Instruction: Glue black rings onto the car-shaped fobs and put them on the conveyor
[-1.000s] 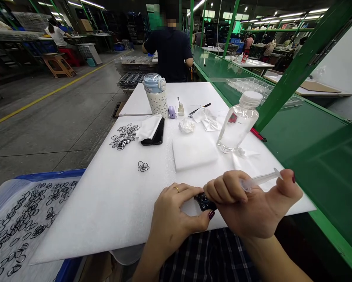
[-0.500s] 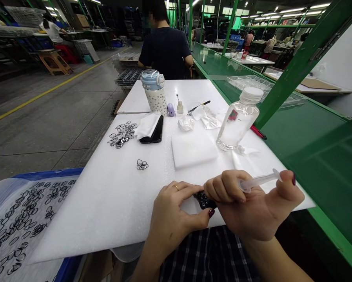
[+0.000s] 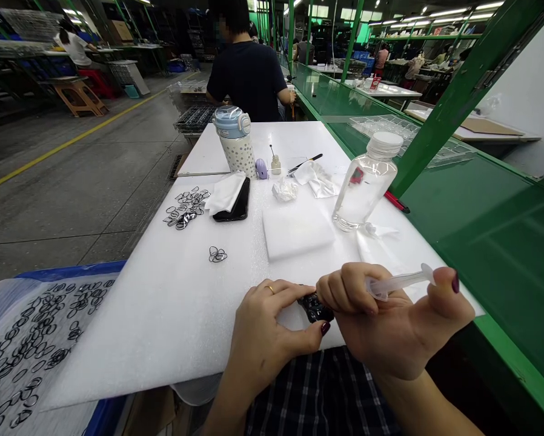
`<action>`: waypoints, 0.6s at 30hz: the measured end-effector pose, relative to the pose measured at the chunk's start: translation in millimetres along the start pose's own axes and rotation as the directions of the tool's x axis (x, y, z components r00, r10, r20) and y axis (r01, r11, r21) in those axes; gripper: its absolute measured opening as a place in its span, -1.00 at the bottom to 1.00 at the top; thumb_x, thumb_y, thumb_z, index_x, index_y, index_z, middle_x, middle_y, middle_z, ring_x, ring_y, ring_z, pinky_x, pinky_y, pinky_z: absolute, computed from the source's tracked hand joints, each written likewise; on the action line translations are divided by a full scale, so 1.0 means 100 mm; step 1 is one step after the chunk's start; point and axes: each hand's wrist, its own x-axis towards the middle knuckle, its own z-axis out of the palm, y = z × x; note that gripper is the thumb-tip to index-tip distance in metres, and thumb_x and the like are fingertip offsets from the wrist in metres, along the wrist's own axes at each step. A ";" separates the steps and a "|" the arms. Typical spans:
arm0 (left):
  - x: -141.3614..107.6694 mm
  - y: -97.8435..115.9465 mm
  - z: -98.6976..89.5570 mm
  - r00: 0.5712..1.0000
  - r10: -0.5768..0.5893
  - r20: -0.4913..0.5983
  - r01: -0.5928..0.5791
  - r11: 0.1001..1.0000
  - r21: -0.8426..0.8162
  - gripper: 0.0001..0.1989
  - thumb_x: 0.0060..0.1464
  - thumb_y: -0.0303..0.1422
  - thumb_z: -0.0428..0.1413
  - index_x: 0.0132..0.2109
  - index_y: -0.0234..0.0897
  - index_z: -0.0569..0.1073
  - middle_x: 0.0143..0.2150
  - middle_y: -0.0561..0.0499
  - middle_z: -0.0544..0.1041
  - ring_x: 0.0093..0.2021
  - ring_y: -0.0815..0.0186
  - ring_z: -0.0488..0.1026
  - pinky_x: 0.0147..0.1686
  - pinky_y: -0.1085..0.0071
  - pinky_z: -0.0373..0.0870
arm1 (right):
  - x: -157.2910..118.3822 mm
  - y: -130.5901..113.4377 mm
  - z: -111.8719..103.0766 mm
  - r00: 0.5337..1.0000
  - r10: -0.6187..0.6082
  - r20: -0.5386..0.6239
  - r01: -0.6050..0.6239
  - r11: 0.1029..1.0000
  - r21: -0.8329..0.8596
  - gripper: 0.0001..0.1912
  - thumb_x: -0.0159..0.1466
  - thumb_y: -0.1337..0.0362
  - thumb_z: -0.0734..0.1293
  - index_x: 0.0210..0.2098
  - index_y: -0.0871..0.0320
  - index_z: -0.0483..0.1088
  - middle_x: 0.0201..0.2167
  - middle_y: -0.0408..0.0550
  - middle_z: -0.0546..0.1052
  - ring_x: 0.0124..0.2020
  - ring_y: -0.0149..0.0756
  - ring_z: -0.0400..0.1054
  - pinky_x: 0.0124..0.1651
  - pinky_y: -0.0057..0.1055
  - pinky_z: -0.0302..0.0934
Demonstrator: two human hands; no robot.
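Note:
My left hand (image 3: 272, 324) grips a glossy black part (image 3: 316, 307) between thumb and fingers, close above the front of the white foam-covered table (image 3: 163, 315). My right hand (image 3: 390, 321) is wrapped round a clear plastic syringe (image 3: 403, 281), its thumb at the plunger's end. The syringe's tip is hidden behind the right fingers, which are beside the black part. A small group of black rings (image 3: 217, 254) lies on the foam left of my hands, with a larger pile of rings (image 3: 183, 209) farther back. A folded white foam sheet (image 3: 297, 232) lies beyond my hands.
A clear bottle (image 3: 360, 188) stands at the right, near crumpled tissue (image 3: 320, 181). A dotted cup (image 3: 238, 148), a phone (image 3: 240, 203) and a small vial (image 3: 275, 165) are farther back. A blue-edged tray (image 3: 40, 339) of rings sits lower left. A person in dark clothing (image 3: 247, 79) is ahead.
The view has shifted slightly, moving the table items a little left in the picture. Both hands keep nearly the same pose, and the person ahead has moved an arm.

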 end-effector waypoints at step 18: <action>0.00 0.00 0.01 1.000 0.016 -0.012 -0.015 1.000 0.018 -0.66 -0.19 -0.34 0.31 -0.16 -0.07 0.58 -0.21 0.13 0.60 -0.15 0.14 0.45 -0.09 0.11 0.31 | -0.09 0.03 0.11 0.992 -0.056 -0.111 0.044 0.993 -0.110 -0.34 0.12 -0.32 0.15 -0.71 0.12 0.01 -0.75 -0.20 -0.06 -0.66 -0.40 -0.13 -0.55 -0.34 -0.20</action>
